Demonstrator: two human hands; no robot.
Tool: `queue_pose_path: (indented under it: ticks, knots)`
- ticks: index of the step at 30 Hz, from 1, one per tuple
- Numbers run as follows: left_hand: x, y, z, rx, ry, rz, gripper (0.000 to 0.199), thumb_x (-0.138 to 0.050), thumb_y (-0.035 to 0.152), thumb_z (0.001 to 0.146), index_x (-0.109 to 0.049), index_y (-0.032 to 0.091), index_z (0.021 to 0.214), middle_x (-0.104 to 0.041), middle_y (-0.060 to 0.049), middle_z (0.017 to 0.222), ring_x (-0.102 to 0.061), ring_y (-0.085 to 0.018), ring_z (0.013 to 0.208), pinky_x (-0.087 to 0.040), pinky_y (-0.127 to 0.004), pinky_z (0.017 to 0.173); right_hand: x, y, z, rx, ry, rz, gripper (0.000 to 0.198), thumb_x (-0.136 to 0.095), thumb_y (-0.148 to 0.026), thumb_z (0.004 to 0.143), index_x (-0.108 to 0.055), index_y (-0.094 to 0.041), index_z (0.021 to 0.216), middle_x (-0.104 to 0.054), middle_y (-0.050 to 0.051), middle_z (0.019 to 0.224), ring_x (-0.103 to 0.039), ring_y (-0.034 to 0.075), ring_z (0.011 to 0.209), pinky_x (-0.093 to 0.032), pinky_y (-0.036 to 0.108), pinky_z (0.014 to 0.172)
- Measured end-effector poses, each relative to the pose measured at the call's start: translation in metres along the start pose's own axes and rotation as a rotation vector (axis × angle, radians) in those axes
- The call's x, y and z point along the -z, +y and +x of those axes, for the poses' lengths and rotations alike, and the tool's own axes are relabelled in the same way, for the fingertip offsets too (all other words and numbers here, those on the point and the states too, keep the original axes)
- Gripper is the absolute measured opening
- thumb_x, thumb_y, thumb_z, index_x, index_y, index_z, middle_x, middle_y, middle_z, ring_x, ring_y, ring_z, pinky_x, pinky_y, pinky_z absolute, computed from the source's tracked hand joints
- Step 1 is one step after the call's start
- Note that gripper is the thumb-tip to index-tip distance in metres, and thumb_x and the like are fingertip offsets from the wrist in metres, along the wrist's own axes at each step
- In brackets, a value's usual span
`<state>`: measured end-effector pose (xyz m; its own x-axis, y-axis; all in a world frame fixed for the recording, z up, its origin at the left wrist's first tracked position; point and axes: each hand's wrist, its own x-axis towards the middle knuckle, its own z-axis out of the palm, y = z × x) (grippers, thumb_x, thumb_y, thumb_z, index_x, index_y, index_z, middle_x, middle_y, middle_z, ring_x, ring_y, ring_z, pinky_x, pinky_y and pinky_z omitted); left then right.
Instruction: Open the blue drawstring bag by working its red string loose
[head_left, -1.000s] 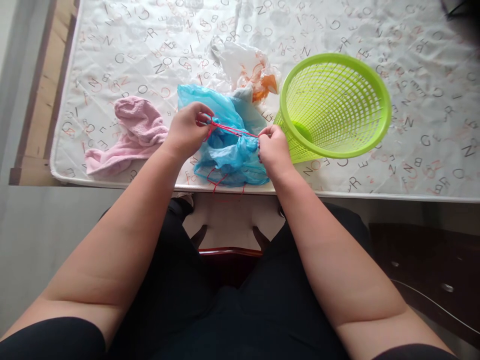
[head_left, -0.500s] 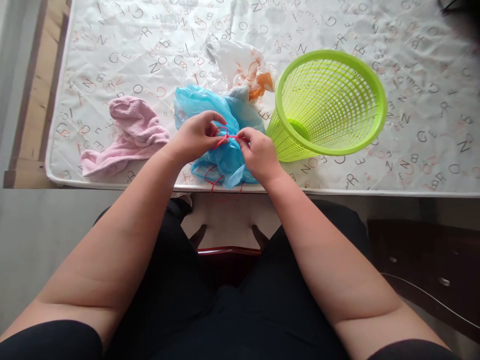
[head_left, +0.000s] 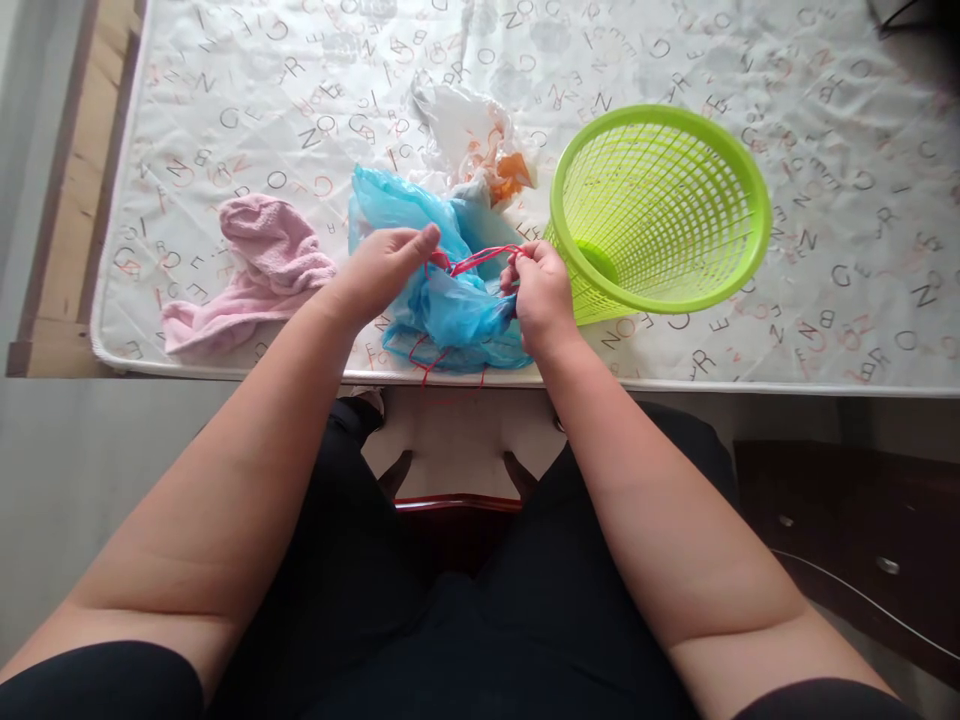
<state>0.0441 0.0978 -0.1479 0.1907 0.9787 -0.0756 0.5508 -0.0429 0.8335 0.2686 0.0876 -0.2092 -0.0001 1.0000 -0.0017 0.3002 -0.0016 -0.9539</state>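
A blue plastic bag (head_left: 461, 315) lies crumpled near the front edge of the mattress. Over it, a red string (head_left: 480, 259) stretches between my hands. My right hand (head_left: 541, 290) pinches the string's right end between thumb and fingertips. On the other side, my left hand (head_left: 388, 265) is closed around the string's left part, its thumb pointing right; the fingers underneath are partly hidden. More red strands hang from the bag's lower edge over the mattress edge.
A green mesh basket (head_left: 757, 235) leans right of my right hand. Behind the blue bag lies a white plastic bag with orange print (head_left: 469, 125). A pink cloth (head_left: 262, 260) rests at the left on the letter-printed mattress (head_left: 840, 200). Dark furniture (head_left: 840, 530) stands at lower right.
My hands have moved apart, the right one going rightward and the left one slightly left. The red string, bunched between the fingers before, is now drawn out into a longer stretch.
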Motion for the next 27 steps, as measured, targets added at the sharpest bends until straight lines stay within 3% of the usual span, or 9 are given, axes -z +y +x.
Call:
queue_pose_path:
  ticks: [3,6,8,11,15,18,21,24,27]
  knots:
    - [-0.011,0.003,-0.005,-0.048,-0.043,0.037,0.037,-0.082,0.049,0.086,-0.075,0.022,0.110,-0.077,-0.006,0.101,-0.071,-0.024,0.105,-0.056,-0.033,0.093,-0.002,-0.013,-0.001,-0.049,-0.068,0.134,0.031,-0.052,-0.059,0.108,-0.056,-0.028,0.106,-0.063,0.000,0.082,-0.063,0.016,0.070,-0.052,0.030,0.065]
    - [-0.017,-0.002,-0.005,-0.039,-0.065,0.061,0.031,-0.085,0.037,0.082,-0.076,0.024,0.108,-0.077,-0.003,0.095,-0.071,-0.022,0.098,-0.056,-0.033,0.089,-0.002,-0.023,-0.002,-0.103,-0.032,0.270,0.030,-0.055,-0.057,0.107,-0.056,-0.028,0.102,-0.063,-0.001,0.080,-0.066,0.016,0.072,-0.054,0.030,0.065]
    - [-0.014,-0.006,-0.002,-0.020,0.015,0.098,0.017,-0.079,0.034,0.086,-0.076,0.024,0.099,-0.077,-0.002,0.093,-0.071,-0.021,0.096,-0.055,-0.034,0.089,-0.001,-0.025,-0.002,-0.130,0.032,0.375,0.028,-0.057,-0.053,0.106,-0.054,-0.027,0.095,-0.058,-0.002,0.075,-0.064,0.015,0.070,-0.053,0.028,0.064]
    - [0.000,-0.010,0.003,0.013,0.244,0.149,0.008,-0.076,0.030,0.090,-0.075,0.024,0.094,-0.078,-0.001,0.100,-0.069,-0.020,0.099,-0.053,-0.036,0.094,0.003,-0.026,-0.001,-0.139,0.112,0.502,0.030,-0.058,-0.049,0.105,-0.049,-0.027,0.086,-0.047,-0.005,0.068,-0.056,0.012,0.062,-0.048,0.026,0.059]
    - [0.018,-0.011,0.006,0.119,0.406,0.166,0.026,-0.077,0.042,0.094,-0.074,0.018,0.106,-0.073,0.002,0.096,-0.061,-0.014,0.097,-0.050,-0.034,0.094,0.002,-0.031,-0.003,-0.152,0.120,0.562,0.032,-0.061,-0.046,0.104,-0.047,-0.027,0.084,-0.042,-0.006,0.067,-0.052,0.010,0.059,-0.043,0.023,0.055]
    - [0.026,-0.007,0.004,0.162,0.372,0.140,0.041,-0.073,0.053,0.096,-0.072,0.016,0.114,-0.072,0.003,0.095,-0.060,-0.014,0.097,-0.050,-0.035,0.091,-0.002,-0.036,-0.006,-0.196,0.136,0.593,0.029,-0.061,-0.041,0.104,-0.046,-0.027,0.084,-0.042,-0.006,0.067,-0.049,0.010,0.057,-0.041,0.022,0.054]
    - [0.035,0.001,-0.001,0.188,0.234,0.054,0.050,-0.079,0.060,0.090,-0.070,0.020,0.118,-0.072,0.002,0.089,-0.063,-0.017,0.098,-0.052,-0.038,0.086,-0.001,-0.035,-0.004,-0.282,0.210,0.595,0.027,-0.056,-0.037,0.104,-0.043,-0.026,0.082,-0.038,-0.007,0.065,-0.046,0.010,0.055,-0.041,0.021,0.052]
    - [0.044,0.004,-0.007,0.190,0.083,-0.094,0.059,-0.093,0.050,0.076,-0.067,0.026,0.123,-0.072,0.003,0.085,-0.066,-0.019,0.089,-0.053,-0.040,0.080,0.005,-0.029,0.001,-0.412,0.231,0.611,0.031,-0.054,-0.032,0.102,-0.038,-0.026,0.077,-0.034,-0.008,0.062,-0.040,0.009,0.050,-0.038,0.020,0.049]
    - [0.052,-0.002,-0.006,0.113,0.174,-0.239,0.063,-0.096,0.045,0.072,-0.062,0.030,0.122,-0.073,0.005,0.087,-0.065,-0.016,0.084,-0.052,-0.038,0.078,0.010,-0.023,0.006,-0.580,0.135,0.642,0.032,-0.057,-0.027,0.097,-0.034,-0.026,0.075,-0.034,-0.009,0.060,-0.033,0.008,0.046,-0.034,0.020,0.043]
